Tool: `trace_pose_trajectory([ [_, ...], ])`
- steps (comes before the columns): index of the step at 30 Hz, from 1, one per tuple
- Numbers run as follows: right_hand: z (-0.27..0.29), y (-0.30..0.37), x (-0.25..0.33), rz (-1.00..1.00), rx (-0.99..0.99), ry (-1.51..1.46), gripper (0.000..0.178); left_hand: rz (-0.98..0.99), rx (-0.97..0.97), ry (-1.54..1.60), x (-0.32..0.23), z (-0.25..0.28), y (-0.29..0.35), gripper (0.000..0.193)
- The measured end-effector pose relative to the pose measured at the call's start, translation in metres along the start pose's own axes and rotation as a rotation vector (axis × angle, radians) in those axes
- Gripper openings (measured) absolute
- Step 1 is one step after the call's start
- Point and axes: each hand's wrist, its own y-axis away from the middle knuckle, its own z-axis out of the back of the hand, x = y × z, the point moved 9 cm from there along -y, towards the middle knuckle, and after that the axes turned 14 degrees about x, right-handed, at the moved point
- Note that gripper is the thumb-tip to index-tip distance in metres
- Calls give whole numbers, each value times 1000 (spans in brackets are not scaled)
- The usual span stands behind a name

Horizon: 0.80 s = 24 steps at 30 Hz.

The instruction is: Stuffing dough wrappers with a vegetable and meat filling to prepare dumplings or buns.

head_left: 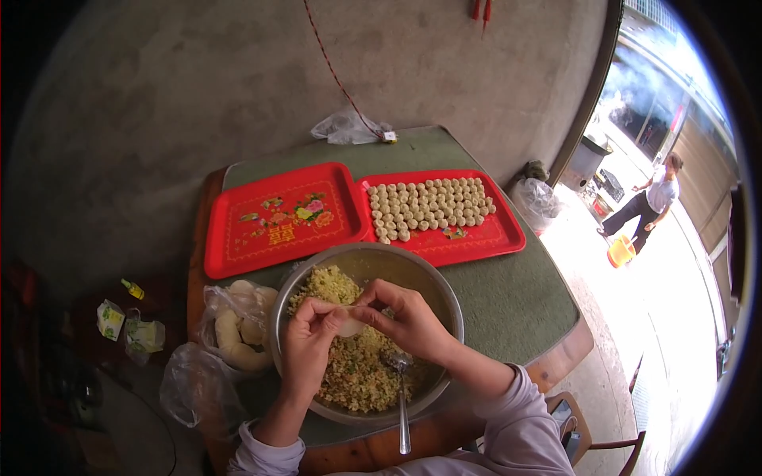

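At the middle of the frame, your left hand (308, 339) and right hand (409, 321) meet over a steel bowl (425, 282). Each has its thumb and fingers closed in a pinch on one thin, pale dough wrapper (350, 325), which hangs between them above the crumbly yellow-green filling (357, 385). A spoon (403, 412) rests in the bowl, its handle over the near rim at lower centre. Left of the bowl, a clear bag (208, 317) holds pale dough (230, 327). In the upper centre, rows of small dumplings (429, 205) fill most of the right red tray (508, 236); the left red tray (238, 202), showing its flower print, adjoins it on the green tabletop (508, 293).
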Motion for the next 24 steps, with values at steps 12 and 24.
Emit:
trace_pose_trajectory([
  [12,-5,-1,-11,-105,59,-122,16,20,-28,-47,-6,-4,-2,10],
  [24,-6,0,-11,-62,55,-116,17,16,-78,22,-6,0,-2,12],
])
